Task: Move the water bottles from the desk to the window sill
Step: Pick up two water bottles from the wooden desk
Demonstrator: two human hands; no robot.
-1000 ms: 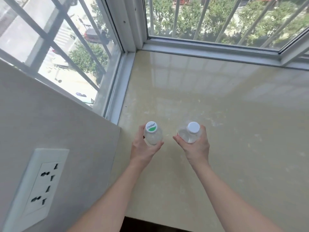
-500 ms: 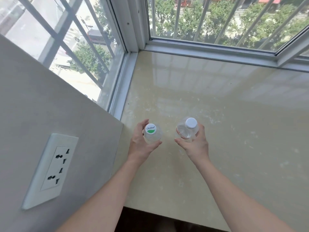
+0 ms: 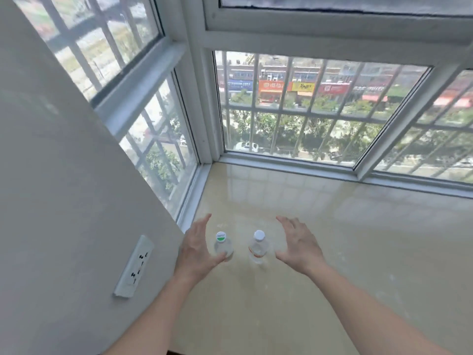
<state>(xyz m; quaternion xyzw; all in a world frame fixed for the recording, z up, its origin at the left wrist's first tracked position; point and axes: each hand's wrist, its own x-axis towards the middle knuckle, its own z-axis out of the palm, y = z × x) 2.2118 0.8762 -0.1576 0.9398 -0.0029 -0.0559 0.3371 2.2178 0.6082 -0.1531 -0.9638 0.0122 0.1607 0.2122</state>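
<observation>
Two clear water bottles stand upright side by side on the beige window sill. The left bottle has a white cap with a green mark. The right bottle has a plain white cap and a thin red band. My left hand is open just left of the green-capped bottle, its thumb close to the bottle's base. My right hand is open to the right of the other bottle, a small gap away, fingers spread.
A white wall with a power socket borders the sill on the left. Barred windows close the sill at the back and left corner. The sill's front edge runs along the bottom.
Both hands have let go of the bottles and spread apart; the bottles now stand on the sill. The camera has tilted up, showing more window.
</observation>
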